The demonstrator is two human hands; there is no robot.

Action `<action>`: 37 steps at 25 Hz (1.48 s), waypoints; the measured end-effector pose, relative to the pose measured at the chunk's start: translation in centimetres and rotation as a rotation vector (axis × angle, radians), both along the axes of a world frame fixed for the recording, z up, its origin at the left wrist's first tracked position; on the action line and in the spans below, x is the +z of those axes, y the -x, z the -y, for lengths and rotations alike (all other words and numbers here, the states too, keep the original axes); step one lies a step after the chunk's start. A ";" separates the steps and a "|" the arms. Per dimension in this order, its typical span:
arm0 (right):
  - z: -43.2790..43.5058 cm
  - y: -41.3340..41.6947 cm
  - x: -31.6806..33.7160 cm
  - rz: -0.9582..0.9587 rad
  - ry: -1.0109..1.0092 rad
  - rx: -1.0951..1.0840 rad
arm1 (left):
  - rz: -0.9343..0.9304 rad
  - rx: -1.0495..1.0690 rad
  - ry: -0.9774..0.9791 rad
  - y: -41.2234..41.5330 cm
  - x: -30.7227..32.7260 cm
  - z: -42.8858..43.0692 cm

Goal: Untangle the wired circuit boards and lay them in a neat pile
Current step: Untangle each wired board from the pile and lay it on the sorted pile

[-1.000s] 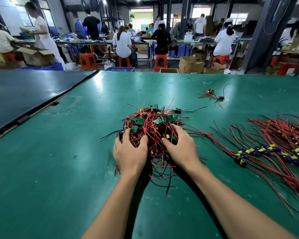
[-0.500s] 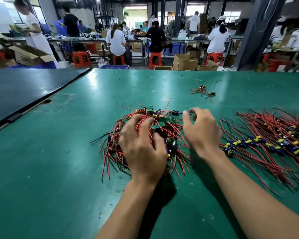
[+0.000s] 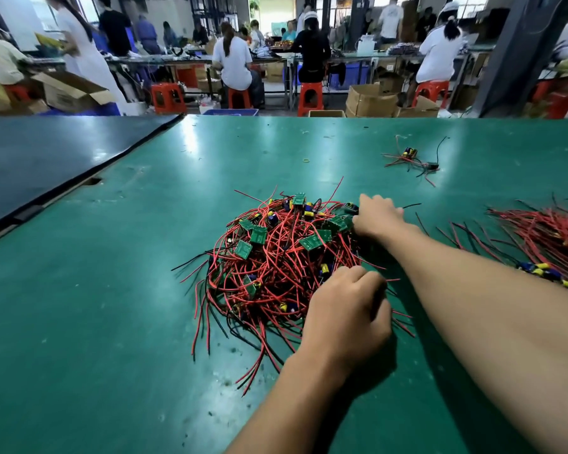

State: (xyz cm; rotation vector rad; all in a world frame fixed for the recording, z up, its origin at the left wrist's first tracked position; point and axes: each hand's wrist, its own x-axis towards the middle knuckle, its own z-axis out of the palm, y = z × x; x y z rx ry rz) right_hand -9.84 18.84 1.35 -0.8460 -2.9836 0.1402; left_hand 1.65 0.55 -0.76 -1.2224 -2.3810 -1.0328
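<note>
A tangled heap of wired circuit boards, small green boards on red and black leads, lies mid-table. My left hand rests at the heap's near right edge, fingers curled into the wires there. My right hand reaches to the heap's far right edge, its fingertips closed on a board with a dark part. Sorted boards lie side by side at the right, leads fanned out, partly hidden behind my right forearm.
The green table carries a small stray bundle of wired boards at the back right and a yellow rubber band. A dark mat covers the left. Beyond the far edge, people sit at benches among boxes and stools.
My left hand slid from the top of the heap to its near right edge. My right hand moved to the heap's far right edge and closed its fingers. The heap has spread out.
</note>
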 end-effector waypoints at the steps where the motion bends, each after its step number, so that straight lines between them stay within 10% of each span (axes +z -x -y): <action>1: -0.1 0.2 0.0 0.022 -0.003 -0.009 | 0.007 0.004 -0.002 0.0 0.0 0.0; 9: -0.1 -1.9 3.1 -0.106 -0.155 0.043 | 0.063 -0.038 -0.040 0.0 0.1 0.3; 21: 9.0 -17.7 1.1 -0.823 0.715 0.033 | 0.668 0.088 -0.333 -0.2 1.9 0.8; 28: 8.9 -22.3 -0.2 -0.635 1.349 0.165 | 1.221 -0.113 -0.634 -1.5 1.8 1.4; 37: 6.5 -20.9 -0.7 -0.644 1.498 0.094 | 1.200 -0.257 -0.572 -1.7 1.3 1.9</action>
